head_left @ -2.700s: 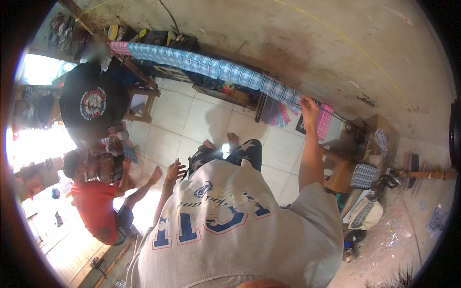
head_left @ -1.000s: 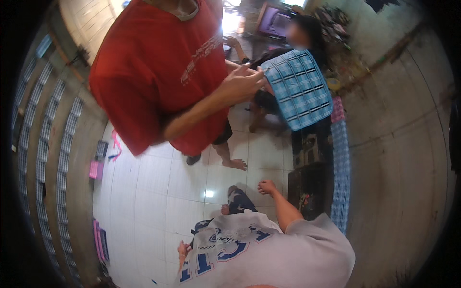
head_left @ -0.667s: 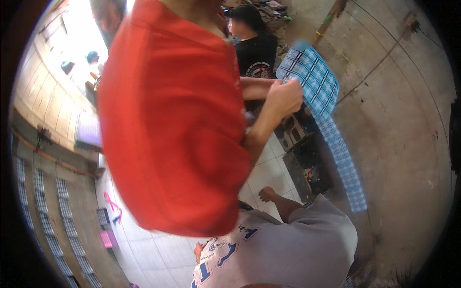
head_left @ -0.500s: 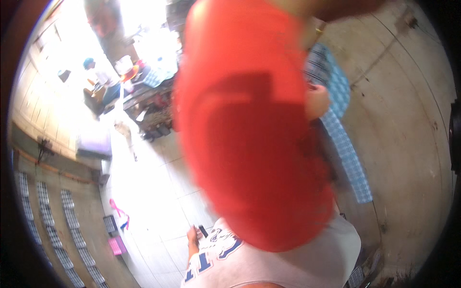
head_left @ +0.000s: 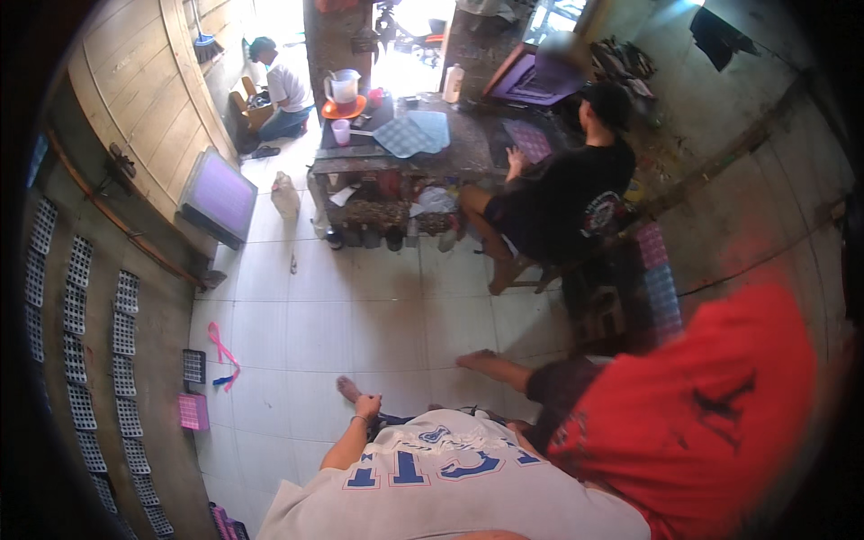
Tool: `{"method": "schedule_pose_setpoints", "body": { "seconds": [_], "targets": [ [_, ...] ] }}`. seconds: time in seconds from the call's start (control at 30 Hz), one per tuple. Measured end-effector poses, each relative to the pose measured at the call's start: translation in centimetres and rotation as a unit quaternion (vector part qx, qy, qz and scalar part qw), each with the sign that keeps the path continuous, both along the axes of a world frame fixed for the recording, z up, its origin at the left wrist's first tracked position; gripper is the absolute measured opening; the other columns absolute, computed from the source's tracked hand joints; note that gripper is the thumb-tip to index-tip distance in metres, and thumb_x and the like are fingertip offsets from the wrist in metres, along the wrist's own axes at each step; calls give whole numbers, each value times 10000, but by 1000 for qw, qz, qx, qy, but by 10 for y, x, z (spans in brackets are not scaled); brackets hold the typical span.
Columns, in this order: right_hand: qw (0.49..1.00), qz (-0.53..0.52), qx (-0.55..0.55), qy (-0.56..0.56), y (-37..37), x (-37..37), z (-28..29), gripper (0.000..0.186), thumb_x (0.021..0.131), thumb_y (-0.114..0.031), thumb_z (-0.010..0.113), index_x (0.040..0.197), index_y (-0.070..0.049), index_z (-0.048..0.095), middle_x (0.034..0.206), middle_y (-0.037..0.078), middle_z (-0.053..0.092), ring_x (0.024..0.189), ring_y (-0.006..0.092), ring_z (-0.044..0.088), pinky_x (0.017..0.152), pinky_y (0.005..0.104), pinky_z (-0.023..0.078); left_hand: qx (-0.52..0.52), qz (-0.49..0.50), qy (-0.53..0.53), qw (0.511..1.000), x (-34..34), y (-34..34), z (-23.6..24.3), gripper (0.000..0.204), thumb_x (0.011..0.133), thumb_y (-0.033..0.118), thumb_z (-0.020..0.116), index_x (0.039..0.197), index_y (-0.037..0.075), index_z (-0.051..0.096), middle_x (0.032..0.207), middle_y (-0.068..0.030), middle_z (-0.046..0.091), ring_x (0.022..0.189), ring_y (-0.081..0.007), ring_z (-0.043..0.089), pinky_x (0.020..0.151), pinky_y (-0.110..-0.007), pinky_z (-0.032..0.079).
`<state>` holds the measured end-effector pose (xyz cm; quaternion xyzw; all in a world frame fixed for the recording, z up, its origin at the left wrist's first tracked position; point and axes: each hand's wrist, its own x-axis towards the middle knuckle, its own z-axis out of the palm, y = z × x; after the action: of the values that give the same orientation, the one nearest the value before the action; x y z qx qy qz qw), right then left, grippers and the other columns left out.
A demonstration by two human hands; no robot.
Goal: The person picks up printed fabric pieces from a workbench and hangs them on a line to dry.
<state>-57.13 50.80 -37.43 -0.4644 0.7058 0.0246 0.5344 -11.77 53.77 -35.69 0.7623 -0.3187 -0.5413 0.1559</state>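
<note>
Resting on the person's own knee [head_left: 396,419], the left hand [head_left: 367,407] holds nothing; its fingers seem bent over the dark trouser cloth, but it is too small to tell if they are spread or closed. The forearm comes up from the lower edge beside the grey shirt [head_left: 450,490], the elbow low and a thin band on the wrist. The bare foot [head_left: 346,389] stands just beyond the hand on the tiled floor [head_left: 360,333]. The right hand is not visible, because a person in a red shirt [head_left: 711,405] stands close at the right and covers that side. In my judgement this is a pause and no handling is going on: the nearest loose things, a pink ribbon [head_left: 220,351] and a pink tray [head_left: 193,411], lie near the floor's left edge, well apart from the hand, so picking one up would need a lean and a reach to the left. Another person in black [head_left: 558,198] sits at the table [head_left: 468,155] at the floor's far edge.
</note>
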Motion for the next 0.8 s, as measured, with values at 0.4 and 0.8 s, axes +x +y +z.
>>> {"method": "schedule_pose_setpoints", "body": {
  "seconds": [0.4,0.8],
  "targets": [
    [987,-95,-29,-125,-204,331,105,172,838,-157,530,926,-27,601,814,78,647,635,161,623,554,284,520,75,418,91,901,335,19,23,441,883,372,447,1106,-5,495,945,-136,617,736,-237,613,596,-363,491],
    [841,-363,92,-390,-450,525,75,150,865,-173,565,969,-65,571,836,81,637,697,172,622,603,309,518,115,364,104,918,420,-125,20,483,903,380,456,1180,-15,456,1058,-157,614,809,-273,642,643,-386,526]
  ]
}}
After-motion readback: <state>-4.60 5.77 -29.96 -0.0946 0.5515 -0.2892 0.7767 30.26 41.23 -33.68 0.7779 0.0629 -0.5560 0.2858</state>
